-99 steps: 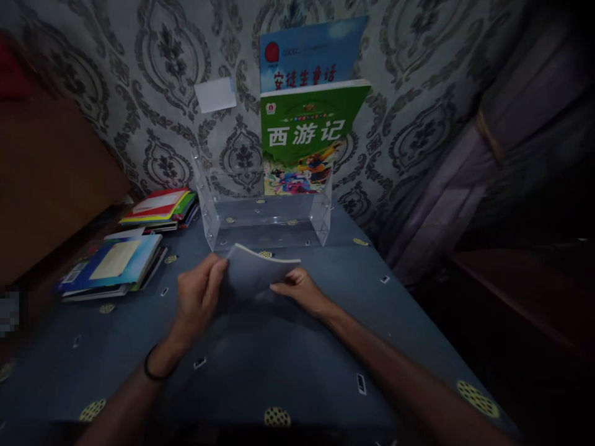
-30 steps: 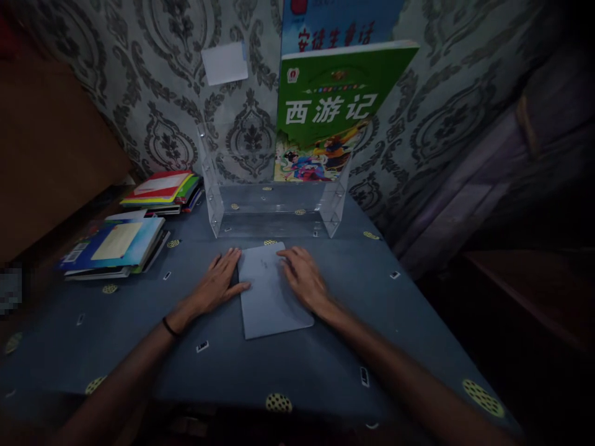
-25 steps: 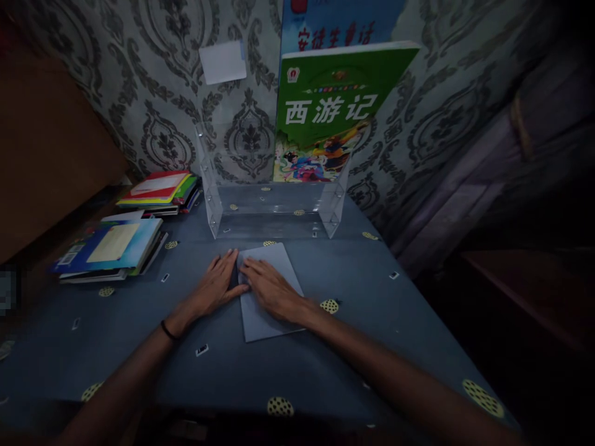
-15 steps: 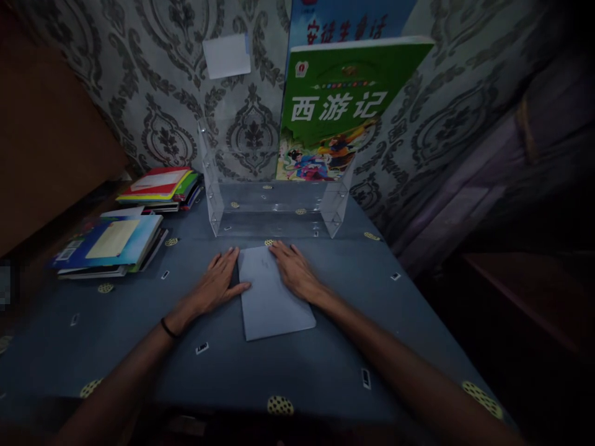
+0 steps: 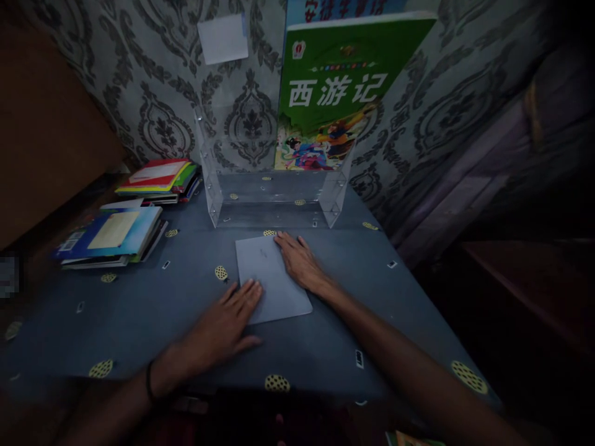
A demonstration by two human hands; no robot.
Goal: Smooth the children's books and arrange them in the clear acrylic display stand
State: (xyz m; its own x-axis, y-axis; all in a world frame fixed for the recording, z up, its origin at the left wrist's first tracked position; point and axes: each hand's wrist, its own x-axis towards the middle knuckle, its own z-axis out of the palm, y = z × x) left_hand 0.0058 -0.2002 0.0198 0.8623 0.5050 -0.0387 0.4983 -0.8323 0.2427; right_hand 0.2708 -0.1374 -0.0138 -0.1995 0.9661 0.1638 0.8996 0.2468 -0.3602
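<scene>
A thin, pale grey booklet (image 5: 269,279) with a rounded corner and a small mark near its top lies flat on the table. The fingertips of my left hand (image 5: 225,325) rest on its lower left edge, fingers stretched out, with the thumb apart on the cloth. My right hand (image 5: 299,263) lies flat along the booklet's right edge, fingers extended toward its top corner. Neither hand grips anything. Behind the booklet stands a clear acrylic rack (image 5: 269,214), which holds a green book (image 5: 341,59) upright at its right side, in front of a blue book (image 5: 344,7).
Two stacks of books lie at the left: a nearer one with a blue book (image 5: 111,232) on top, a farther one topped in red (image 5: 155,172). The dark patterned tablecloth (image 5: 153,310) covers the table. A curtain (image 5: 458,179) hangs beyond its right edge.
My left hand has slid down the booklet's left side toward me, its fingertips now on the lower left edge. My right hand stays near the top right. The view has tilted down slightly.
</scene>
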